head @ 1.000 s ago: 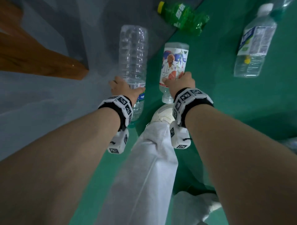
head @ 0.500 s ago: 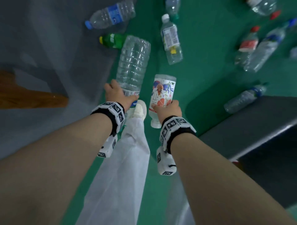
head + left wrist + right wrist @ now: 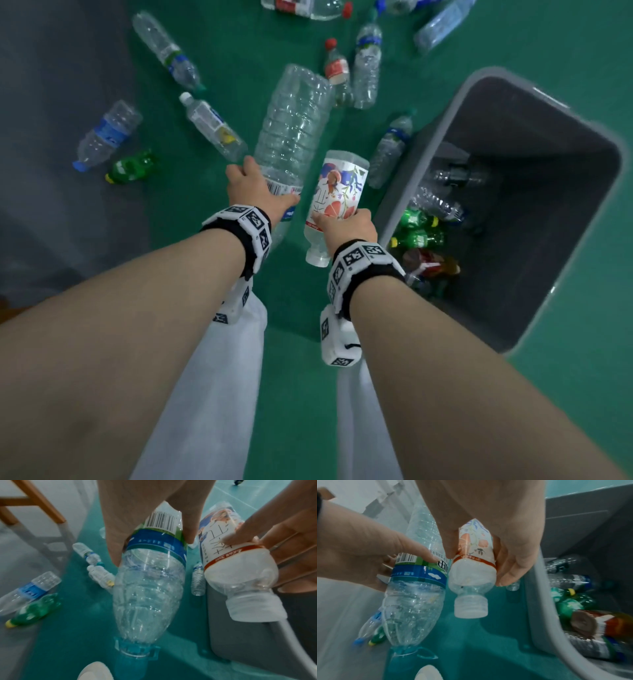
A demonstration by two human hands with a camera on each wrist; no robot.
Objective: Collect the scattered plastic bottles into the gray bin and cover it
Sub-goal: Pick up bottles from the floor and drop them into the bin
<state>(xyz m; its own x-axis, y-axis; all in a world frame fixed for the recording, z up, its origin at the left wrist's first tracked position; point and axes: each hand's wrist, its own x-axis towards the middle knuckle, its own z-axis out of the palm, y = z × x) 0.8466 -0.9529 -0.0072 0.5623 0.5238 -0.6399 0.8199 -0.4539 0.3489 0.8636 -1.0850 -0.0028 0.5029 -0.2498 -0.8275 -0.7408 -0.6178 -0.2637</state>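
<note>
Two bottles held beside the gray bin

Left hand grips a big clear bottle; right hand grips a flowered bottle. Right of both, the gray bin holds several bottles.

- The gray bin stands open at 3 o'clock of the right hand; its near rim is the only edge between that grip and the opening.
- Bottles in the bin cover the near part of its bottom; the far part is bare.
- The large clear bottle and the floral bottle hang almost touching, leaving a thin gap.
- Scattered bottles crowd the green floor from 10 to 1 o'clock.
- A wooden frame stands at 10 o'clock of the left hand.
</note>
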